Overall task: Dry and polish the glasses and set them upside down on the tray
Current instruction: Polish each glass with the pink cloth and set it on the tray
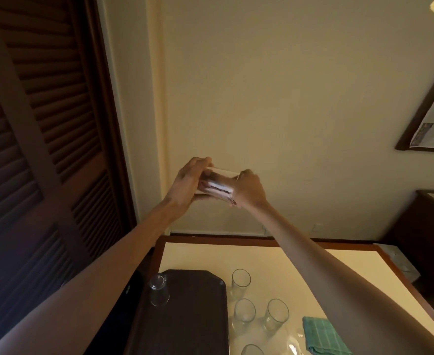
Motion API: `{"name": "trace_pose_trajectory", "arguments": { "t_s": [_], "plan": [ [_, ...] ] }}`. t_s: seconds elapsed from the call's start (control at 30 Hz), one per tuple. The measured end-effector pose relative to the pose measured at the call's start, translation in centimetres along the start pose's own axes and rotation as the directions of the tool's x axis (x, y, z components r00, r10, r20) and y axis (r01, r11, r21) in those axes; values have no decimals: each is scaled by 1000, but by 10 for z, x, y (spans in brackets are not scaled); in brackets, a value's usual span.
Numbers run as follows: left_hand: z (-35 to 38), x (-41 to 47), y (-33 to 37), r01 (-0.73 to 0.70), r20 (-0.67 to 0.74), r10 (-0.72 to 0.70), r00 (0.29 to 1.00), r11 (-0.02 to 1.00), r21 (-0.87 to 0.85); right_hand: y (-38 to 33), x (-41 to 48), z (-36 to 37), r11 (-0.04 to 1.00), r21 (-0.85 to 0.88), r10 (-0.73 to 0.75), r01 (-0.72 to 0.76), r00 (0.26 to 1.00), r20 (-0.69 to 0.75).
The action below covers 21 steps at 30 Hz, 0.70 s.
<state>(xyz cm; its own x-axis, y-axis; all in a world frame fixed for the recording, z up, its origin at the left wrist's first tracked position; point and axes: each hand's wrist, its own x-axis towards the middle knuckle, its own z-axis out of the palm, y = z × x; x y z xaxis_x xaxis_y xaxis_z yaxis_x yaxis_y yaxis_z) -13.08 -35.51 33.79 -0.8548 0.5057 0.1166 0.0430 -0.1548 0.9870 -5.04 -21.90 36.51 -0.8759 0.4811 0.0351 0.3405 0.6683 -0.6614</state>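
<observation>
The person is holding one glass (218,184) on its side between both hands, up in front of the wall and well above the table (300,262). Judging by the pose, they are checking it against the light for streaks. The left hand (186,187) is gripping one end with its fingers curled over the top. The right hand (250,189) is wrapping round the other end, though which end is the rim I cannot tell. Both arms are reaching out nearly straight, with the forearms converging upward. To do this well, the person should be turning the glass slowly by its ends and staying off the side wall, so that no fresh prints are going on. The green cloth (323,335) is lying down on the table, so any smear means fetching it. One upturned glass (159,290) is standing on the dark tray (193,324), and four upright glasses (244,312) are waiting beside it.
</observation>
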Motion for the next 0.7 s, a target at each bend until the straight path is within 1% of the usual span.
{"name": "trace_pose_trajectory", "arguments": {
  "t_s": [0.03,0.07,0.1,0.13,0.17,0.2,0.23,0.27,0.3,0.33,0.37,0.4,0.43,0.53,0.63,0.7],
  "plan": [
    [-1,0,-2,100,42,-99,994,995,-22,1,-2,-4,980,-184,-100,76,987,-126],
    [-1,-1,-3,176,80,-174,982,984,-19,0,-5,-7,941,-310,-196,133,964,-181],
    [-2,-1,-6,214,109,-211,971,977,-12,-1,-9,-9,910,-374,-267,180,944,-196],
    [-2,0,-9,222,127,-219,968,975,-11,0,-11,-9,894,-398,-305,207,931,-202],
    [-1,2,-12,211,123,-208,970,977,-10,3,-10,-7,896,-396,-299,202,933,-200],
    [1,2,-14,191,94,-189,977,982,-5,6,-9,-4,920,-350,-252,174,948,-192],
    [2,4,-16,162,44,-162,986,987,8,8,-6,-1,965,-236,-154,112,973,-170],
    [3,6,-18,126,-7,-126,992,992,22,10,-1,2,995,-88,-46,36,993,-113],
    [5,7,-20,86,-41,-84,996,996,31,12,1,4,997,62,44,-43,999,-13],
    [6,7,-21,40,-58,-38,998,999,29,13,3,7,975,187,103,-123,988,115],
    [8,7,-20,-8,-62,9,998,1000,21,17,6,10,940,277,135,-199,963,233],
    [9,7,-19,-49,-66,50,997,999,22,20,7,12,910,338,131,-241,940,316],
    [9,7,-17,-79,-70,81,994,996,32,24,7,12,891,378,111,-251,928,355],
    [5,9,-14,-109,-91,113,989,993,49,39,4,11,876,448,16,-178,940,342],
    [-4,12,-25,-74,-126,75,989,997,13,69,7,14,876,469,-56,-112,943,329],
    [-9,12,-38,-39,-163,39,986,999,9,90,5,19,893,444,-99,-69,934,343]
  ]
}}
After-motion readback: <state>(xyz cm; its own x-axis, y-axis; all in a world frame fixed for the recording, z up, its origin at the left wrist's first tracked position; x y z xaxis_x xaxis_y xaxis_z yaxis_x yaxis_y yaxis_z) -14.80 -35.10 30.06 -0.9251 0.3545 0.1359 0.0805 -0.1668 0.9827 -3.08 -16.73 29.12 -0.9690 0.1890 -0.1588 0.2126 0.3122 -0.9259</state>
